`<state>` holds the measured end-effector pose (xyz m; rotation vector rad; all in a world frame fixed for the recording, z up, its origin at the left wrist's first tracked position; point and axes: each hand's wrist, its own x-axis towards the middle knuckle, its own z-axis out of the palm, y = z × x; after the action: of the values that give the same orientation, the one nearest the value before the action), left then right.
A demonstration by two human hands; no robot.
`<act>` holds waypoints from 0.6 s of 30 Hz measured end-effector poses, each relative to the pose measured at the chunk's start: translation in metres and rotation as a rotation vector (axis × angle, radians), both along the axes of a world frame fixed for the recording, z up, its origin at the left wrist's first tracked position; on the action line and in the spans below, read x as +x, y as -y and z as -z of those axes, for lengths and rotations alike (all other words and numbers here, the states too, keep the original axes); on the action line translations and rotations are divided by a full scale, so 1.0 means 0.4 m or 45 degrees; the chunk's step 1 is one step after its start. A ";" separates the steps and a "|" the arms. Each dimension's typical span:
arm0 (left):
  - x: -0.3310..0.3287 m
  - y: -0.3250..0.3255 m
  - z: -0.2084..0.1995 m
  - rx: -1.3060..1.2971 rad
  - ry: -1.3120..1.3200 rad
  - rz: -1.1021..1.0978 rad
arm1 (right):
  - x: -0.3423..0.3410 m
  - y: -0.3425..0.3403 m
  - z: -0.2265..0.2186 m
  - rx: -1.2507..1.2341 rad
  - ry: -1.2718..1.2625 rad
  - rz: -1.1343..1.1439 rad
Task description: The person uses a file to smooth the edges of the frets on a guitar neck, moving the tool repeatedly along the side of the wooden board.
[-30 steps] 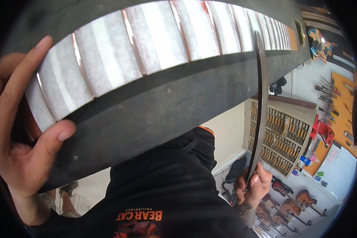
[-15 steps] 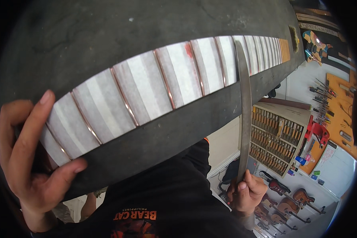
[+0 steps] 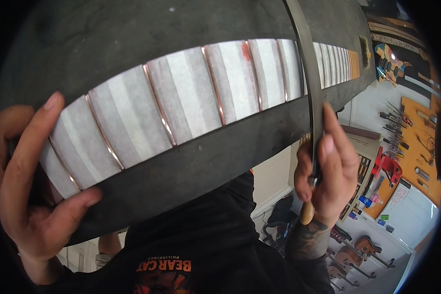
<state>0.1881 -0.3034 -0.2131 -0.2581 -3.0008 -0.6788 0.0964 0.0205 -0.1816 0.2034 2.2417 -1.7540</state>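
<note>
A guitar neck (image 3: pixel 186 98) lies slantwise on the dark bench top, its fingerboard covered in whitish tape between bare copper-coloured frets. A red smudge marks one taped strip. My left hand (image 3: pixel 34 196) is closed around the neck's left end, fingers over the far edge and thumb along the near one. In my right hand (image 3: pixel 333 171) is a long, flat metal file (image 3: pixel 306 59) with a wooden handle (image 3: pixel 307 213); my index finger stretches along the blade. The file crosses the neck toward its right part, running past the far edge. Whether it touches a fret, I cannot tell.
The dark bench top (image 3: pixel 108 29) stretches beyond the neck. At the right are an orange tool board (image 3: pixel 416 142), a red clamp-like tool (image 3: pixel 389 164), a whiteboard (image 3: pixel 414 208) and several hanging guitars (image 3: pixel 348 255). A colourful guitar body (image 3: pixel 389 61) sits at the far right.
My right hand has pushed the file away from me across the neck, so its blade now reaches well past the far edge. My left hand keeps its hold on the neck's end.
</note>
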 end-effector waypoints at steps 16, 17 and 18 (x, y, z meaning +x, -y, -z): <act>0.031 -0.009 -0.006 -0.004 0.087 -0.152 | 0.295 -0.258 0.020 0.049 -0.137 -0.229; 0.032 -0.002 -0.015 -0.032 0.113 -0.119 | 0.282 -0.243 0.019 0.048 -0.135 -0.235; 0.034 0.006 -0.023 -0.060 0.140 -0.086 | 0.267 -0.223 0.016 0.056 -0.135 -0.220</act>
<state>0.2018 -0.3057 -0.2039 -0.1249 -3.1163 -0.6371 0.2032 0.1096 -0.1882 -0.0749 2.2960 -1.6620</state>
